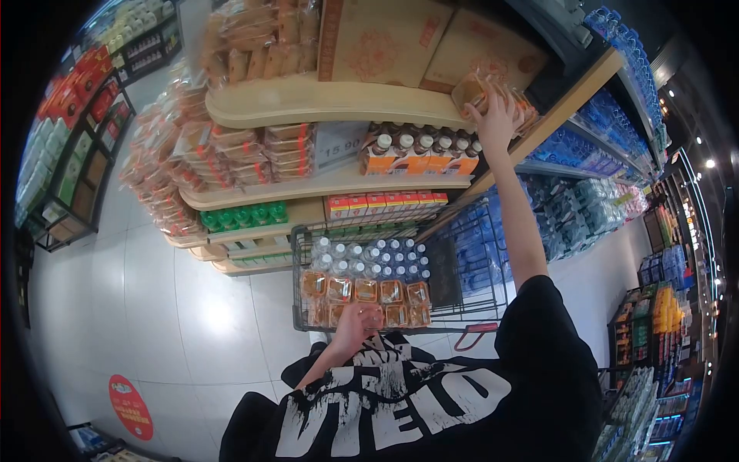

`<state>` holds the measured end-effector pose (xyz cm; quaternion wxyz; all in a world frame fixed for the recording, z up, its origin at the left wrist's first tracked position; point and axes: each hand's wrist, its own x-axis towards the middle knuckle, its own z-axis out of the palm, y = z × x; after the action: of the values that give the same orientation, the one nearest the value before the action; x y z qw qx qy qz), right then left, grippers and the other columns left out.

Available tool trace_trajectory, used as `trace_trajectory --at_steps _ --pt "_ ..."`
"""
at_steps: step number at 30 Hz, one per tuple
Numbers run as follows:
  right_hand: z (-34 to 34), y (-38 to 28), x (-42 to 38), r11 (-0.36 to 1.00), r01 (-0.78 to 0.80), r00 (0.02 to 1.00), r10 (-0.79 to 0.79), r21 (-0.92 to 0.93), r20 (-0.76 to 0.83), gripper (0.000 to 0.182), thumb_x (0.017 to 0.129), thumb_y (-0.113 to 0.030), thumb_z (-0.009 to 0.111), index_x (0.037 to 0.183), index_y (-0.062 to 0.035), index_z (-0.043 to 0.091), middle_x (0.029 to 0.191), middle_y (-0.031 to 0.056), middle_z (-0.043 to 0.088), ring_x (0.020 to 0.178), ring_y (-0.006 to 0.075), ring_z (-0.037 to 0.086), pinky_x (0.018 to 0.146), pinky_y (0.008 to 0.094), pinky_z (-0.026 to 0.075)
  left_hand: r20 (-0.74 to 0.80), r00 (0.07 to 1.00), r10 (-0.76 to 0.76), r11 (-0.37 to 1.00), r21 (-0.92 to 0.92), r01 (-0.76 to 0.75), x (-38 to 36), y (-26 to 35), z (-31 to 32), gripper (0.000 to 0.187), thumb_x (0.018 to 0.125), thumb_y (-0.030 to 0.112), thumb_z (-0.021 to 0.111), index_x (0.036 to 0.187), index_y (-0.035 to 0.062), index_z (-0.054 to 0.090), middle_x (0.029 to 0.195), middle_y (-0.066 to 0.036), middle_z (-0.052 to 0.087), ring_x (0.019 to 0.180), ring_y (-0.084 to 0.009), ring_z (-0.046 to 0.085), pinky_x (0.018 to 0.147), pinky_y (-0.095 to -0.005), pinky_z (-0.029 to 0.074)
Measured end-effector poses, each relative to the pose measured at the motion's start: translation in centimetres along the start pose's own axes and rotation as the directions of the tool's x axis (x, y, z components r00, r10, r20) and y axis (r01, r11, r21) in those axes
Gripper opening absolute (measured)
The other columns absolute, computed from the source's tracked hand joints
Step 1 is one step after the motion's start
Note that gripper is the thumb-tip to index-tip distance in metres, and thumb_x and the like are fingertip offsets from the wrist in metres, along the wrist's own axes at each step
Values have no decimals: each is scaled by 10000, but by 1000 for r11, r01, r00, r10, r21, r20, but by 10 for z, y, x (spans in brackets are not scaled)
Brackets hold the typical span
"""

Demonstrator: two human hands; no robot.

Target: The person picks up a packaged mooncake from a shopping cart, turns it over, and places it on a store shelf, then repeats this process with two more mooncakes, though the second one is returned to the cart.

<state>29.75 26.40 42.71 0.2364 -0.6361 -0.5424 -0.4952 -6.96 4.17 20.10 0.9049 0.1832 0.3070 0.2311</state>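
My right hand [495,113] reaches to the right end of the upper shelf, its fingers wrapped round a clear-wrapped pack of brownish food [471,91]. More wrapped packs lie just right of that hand. Low down in front of my body, my left hand [356,326] is closed at the near side of the wire shopping cart [297,309]. What its fingers hold is hard to make out. Inside the cart, wrapped food packs [366,290] stand in rows on the near side, with white-capped clear bottles [362,260] behind them.
Cardboard boxes [385,40] and stacked wrapped packs [258,38] fill the upper shelf [331,104]. White-capped dark bottles [425,146] and a price sign [339,146] sit below. Blue-wrapped bottled water [566,138] lines the right. A red floor sticker [131,406] lies at left.
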Motion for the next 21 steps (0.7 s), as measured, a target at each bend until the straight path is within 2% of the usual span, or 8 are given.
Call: trace_trajectory --at_steps 6,9,11,14,17,18,20,21 --pt "2 2 1 999 28 999 -27 -26 41 509 751 -420 633 1116 -85 516 1048 48 569 1147 215 429 970 478 232 -1 998 68 998 9 -68 -2 -1 -5 450 894 435 322 1037 49 505 902 -93 585 808 -194 550 702 -321 409" --pt "1 0 -1 999 25 997 -23 -30 74 526 756 -396 635 1142 -70 491 1079 59 555 1149 212 429 986 480 226 -79 996 48 998 -45 -52 -2 -4 -5 435 898 408 295 1027 57 517 887 -53 584 788 -172 543 694 -322 412" --pt "2 -1 -6 999 21 997 -18 -37 79 545 756 -388 637 1162 -62 476 1098 66 546 1152 211 427 996 485 220 -31 996 81 997 0 -81 2 -7 -11 436 897 412 298 1022 59 521 882 -57 584 782 -175 549 690 -320 417" --pt "1 2 -3 1000 3 994 0 -28 106 648 760 -412 625 1252 -54 402 1172 91 508 1193 221 396 1018 499 196 -60 995 80 997 0 -80 -3 -3 -4 432 892 410 306 1016 59 524 872 -59 585 771 -176 552 686 -314 418" --pt "-10 -5 0 996 -42 994 33 76 107 763 774 -472 584 1342 -55 292 1322 125 373 1273 263 296 1038 484 167 -86 993 83 996 -19 -85 0 -1 -5 420 887 403 319 1005 57 525 858 -62 586 758 -173 550 684 -307 416" --pt "-20 -8 1 996 -48 994 40 77 105 763 774 -472 584 1342 -55 292 1322 125 373 1273 263 296 1038 484 167 -80 993 83 995 -45 -87 1 0 -6 412 885 400 326 1000 57 525 852 -62 586 752 -172 549 682 -303 417" --pt "-40 -12 -4 988 -49 998 53 144 -29 711 775 -395 617 1323 -57 315 1337 131 343 1270 307 281 1023 476 191 -104 992 71 996 -41 -76 4 1 -7 401 882 393 334 993 57 523 851 -64 585 750 -171 547 682 -301 417" --pt "-44 -14 -15 988 -55 998 58 146 -18 711 775 -395 617 1323 -57 315 1337 131 343 1270 307 281 1023 476 191 -130 990 55 997 -49 -62 4 -2 -8 390 880 386 341 986 57 521 850 -66 584 748 -171 546 682 -298 418"
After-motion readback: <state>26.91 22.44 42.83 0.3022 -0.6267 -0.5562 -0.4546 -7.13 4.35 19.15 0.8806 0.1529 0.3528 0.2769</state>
